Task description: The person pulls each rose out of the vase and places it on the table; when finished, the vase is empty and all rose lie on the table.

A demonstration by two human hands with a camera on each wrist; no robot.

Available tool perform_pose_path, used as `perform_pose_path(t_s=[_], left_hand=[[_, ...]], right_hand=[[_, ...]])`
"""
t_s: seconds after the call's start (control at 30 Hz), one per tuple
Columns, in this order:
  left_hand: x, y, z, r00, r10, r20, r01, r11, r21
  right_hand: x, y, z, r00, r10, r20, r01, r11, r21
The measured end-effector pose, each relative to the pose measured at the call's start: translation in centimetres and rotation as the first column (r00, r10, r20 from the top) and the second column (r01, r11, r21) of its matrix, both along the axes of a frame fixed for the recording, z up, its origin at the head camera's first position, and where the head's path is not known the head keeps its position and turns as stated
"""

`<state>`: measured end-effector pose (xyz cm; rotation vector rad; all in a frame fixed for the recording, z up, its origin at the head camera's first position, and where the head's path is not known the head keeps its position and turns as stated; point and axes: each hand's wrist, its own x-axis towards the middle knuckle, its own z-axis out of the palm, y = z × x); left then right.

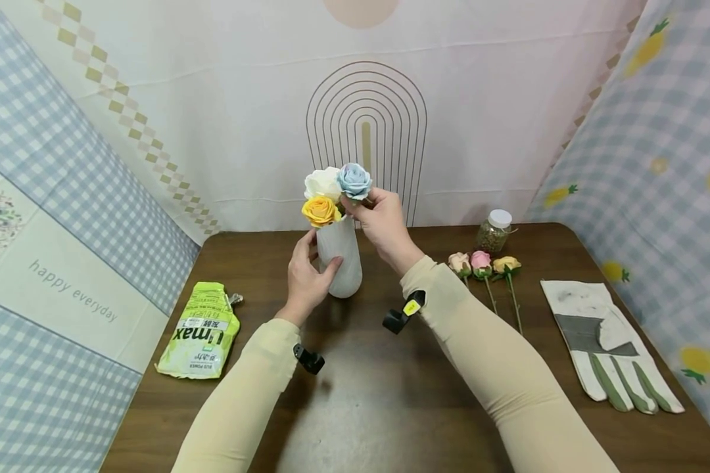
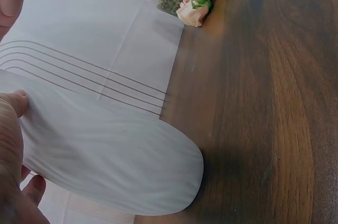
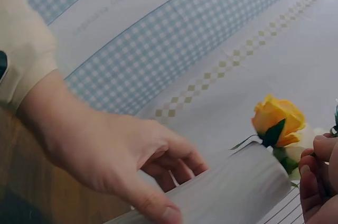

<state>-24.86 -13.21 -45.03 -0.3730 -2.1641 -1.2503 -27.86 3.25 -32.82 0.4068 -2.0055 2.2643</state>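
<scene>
A white ribbed vase stands on the table, and my left hand grips its side with thumb and fingers. In the left wrist view the lower part of the vase shows down to its rounded base. A yellow rose and a white flower rise from the vase mouth. Beside them is a blue rose, which my right hand pinches just below its bloom. Its stem is mostly hidden by the hand and the vase rim. The right wrist view shows the yellow rose leaning over the rim.
To the right lie a peach rose, a pink rose and a yellowish rose, before a lidded jar. White-and-green gloves rest at the right edge. A lime-green bag lies left. Patterned cloth hangs behind.
</scene>
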Motion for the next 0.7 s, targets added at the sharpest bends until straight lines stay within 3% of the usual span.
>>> perform_pose_path(t_s=[0.13, 0.27, 0.57, 0.7], left_hand=[[0.0, 0.0, 0.0, 1.000, -0.003, -0.005, 0.003, 1.000, 0.004], [-0.1, -0.1, 0.1, 1.000, -0.001, -0.006, 0.001, 1.000, 0.001], [-0.1, 0.0, 0.0, 1.000, -0.010, 0.019, 0.010, 1.000, -0.007], [-0.1, -0.1, 0.0, 1.000, -0.006, 0.025, 0.006, 1.000, -0.017]], right_hand=[[-0.2, 0.5, 0.3, 1.000, -0.025, 0.016, 0.026, 0.999, -0.038], [-0.6, 0.8, 0.3, 1.000, 0.006, 0.026, -0.005, 0.999, -0.052], [-0.6, 1.5, 0.2, 0.999, 0.034, 0.012, -0.035, 0.994, 0.100], [-0.8, 1.9, 0.3, 0.998, 0.067, -0.003, -0.066, 0.991, 0.117]])
